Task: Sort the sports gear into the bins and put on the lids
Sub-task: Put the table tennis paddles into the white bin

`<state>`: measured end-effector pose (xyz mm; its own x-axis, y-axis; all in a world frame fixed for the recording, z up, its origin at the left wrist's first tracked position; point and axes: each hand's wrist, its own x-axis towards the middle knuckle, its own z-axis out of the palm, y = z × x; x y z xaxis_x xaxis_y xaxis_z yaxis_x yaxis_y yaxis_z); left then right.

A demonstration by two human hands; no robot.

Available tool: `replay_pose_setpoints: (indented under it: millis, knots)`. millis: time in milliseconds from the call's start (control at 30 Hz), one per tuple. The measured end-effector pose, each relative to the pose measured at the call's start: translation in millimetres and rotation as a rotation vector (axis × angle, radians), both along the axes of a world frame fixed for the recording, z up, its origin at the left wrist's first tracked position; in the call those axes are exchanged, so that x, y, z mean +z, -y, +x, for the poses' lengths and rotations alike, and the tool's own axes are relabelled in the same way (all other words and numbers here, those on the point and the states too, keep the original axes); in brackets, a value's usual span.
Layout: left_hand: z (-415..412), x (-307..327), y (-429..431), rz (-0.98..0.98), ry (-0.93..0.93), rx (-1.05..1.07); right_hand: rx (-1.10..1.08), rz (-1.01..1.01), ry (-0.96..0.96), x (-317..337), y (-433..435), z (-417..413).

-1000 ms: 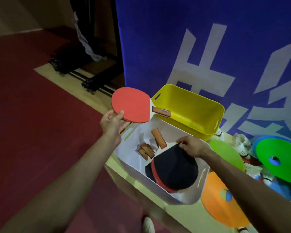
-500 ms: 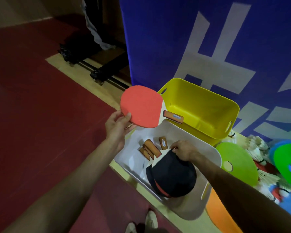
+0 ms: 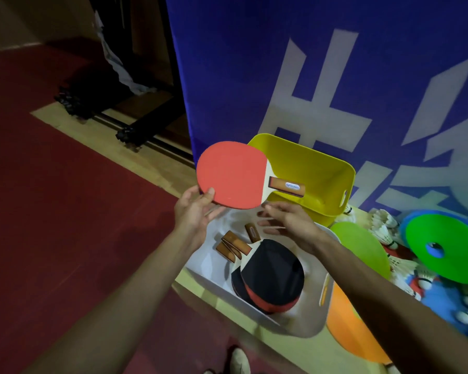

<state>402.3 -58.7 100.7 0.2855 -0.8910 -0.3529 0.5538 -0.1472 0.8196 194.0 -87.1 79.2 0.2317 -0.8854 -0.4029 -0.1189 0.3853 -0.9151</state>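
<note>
Red rubber paddle (image 3: 231, 175) — round, smooth

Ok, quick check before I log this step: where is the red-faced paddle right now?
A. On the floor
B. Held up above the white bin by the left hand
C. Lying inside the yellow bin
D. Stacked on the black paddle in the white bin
B: the left hand pinches the edge of the red-faced paddle, holding it in the air above the white bin, while the right hand hovers open just below its handle.
</note>
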Motion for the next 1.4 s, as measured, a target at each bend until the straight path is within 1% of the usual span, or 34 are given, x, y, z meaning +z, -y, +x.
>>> replay_pose_setpoints:
  millis: [67,133,233,300,333,400,467,533,600,667,767,833,867,933,1000,1100,1200,1267,1400]
  knots:
    - [-4.5,0.9,-5.2,-0.027,-0.036,-0.048,-0.097,-0.016,0.127,13.5,-6.2,12.4]
    - [-8.2,1.4,-9.1,-0.055,-0.077,-0.091,-0.211,-0.042,0.201,22.1,-11.3,20.7]
    - [-12.7,3.0,-12.0,-0.047,-0.124,-0.123,-0.325,-0.089,0.228,32.3,-20.1,22.5]
    - [-14.3,3.5,-12.3,-0.028,-0.086,-0.187,-0.338,-0.122,0.221,40.8,-23.8,18.4]
    - [-13.9,3.9,-13.2,-0.003,-0.026,-0.238,-0.332,-0.143,0.199,46.1,-25.2,15.6]
    - [-10.5,4.9,-15.9,0.084,0.175,-0.371,-0.320,-0.196,0.109,55.1,-26.0,7.9]
    - [-4.4,5.8,-16.9,0.153,0.455,-0.534,-0.303,-0.251,-0.004,63.1,-25.6,-2.4]
    - [2.3,10.5,-16.7,0.162,0.710,-0.674,-0.274,-0.295,-0.103,68.0,-23.7,-13.0]
    - [8.3,15.3,-15.5,0.151,0.841,-0.737,-0.248,-0.338,-0.189,70.6,-21.9,-22.1]
    - [12.9,17.1,-15.1,0.136,0.892,-0.738,-0.208,-0.377,-0.279,69.7,-19.9,-29.7]
    - [16.5,13.2,-15.9,0.124,0.900,-0.679,-0.113,-0.410,-0.401,63.0,-15.5,-39.5]
    - [18.4,8.6,-16.0,0.115,0.855,-0.612,-0.053,-0.432,-0.472,56.2,-11.0,-44.5]
    - [19.3,6.4,-15.8,0.107,0.821,-0.576,-0.005,-0.457,-0.536,52.1,-7.7,-46.9]
    - [20.8,2.5,-14.8,0.085,0.767,-0.507,0.148,-0.519,-0.726,44.0,-2.9,-49.5]
    - [20.7,0.4,-12.7,0.058,0.737,-0.437,0.302,-0.555,-0.834,36.9,-0.7,-47.5]
    - [17.8,0.4,-10.1,0.023,0.693,-0.356,0.522,-0.571,-0.873,25.4,2.7,-37.9]
    - [14.7,-1.3,-8.4,0.013,0.676,-0.332,0.742,-0.545,-0.926,8.2,10.0,-25.6]
    - [12.4,-3.8,-7.0,0.022,0.677,-0.333,0.841,-0.506,-0.948,-4.3,14.0,-17.9]
    - [7.6,-9.8,-4.1,0.057,0.703,-0.358,0.964,-0.432,-0.974,-29.7,20.9,-7.1]
